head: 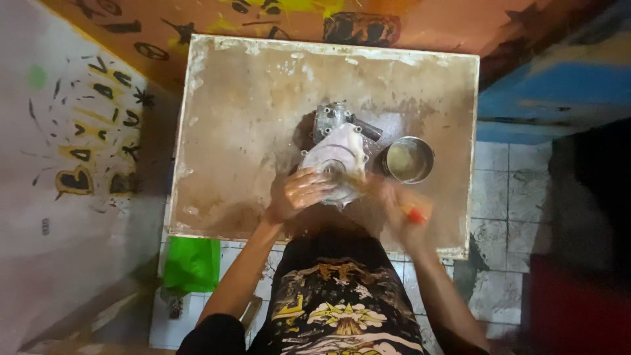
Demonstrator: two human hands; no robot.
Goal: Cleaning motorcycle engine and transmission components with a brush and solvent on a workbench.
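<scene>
Nearest, the left hand [299, 192] presses flat, fingers spread, on a pale metal engine cover [336, 158] mid-tabletop [230, 131]. Blurred, the right hand [404, 207] grips a red-handled brush [415, 214]. Short strokes and firm bracing seem best, with the steel bowl [409, 160] just beside.

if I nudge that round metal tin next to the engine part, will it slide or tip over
The metal tin looks low and wide, so it would probably slide across the worn table rather than tip. It seems to hold liquid, which may slosh. Thin walls suggest it is light.

A worn, stained wooden table [236, 131] carries a grey metal engine part [338, 154]; a round tin [408, 160] sits just beside it.
</scene>
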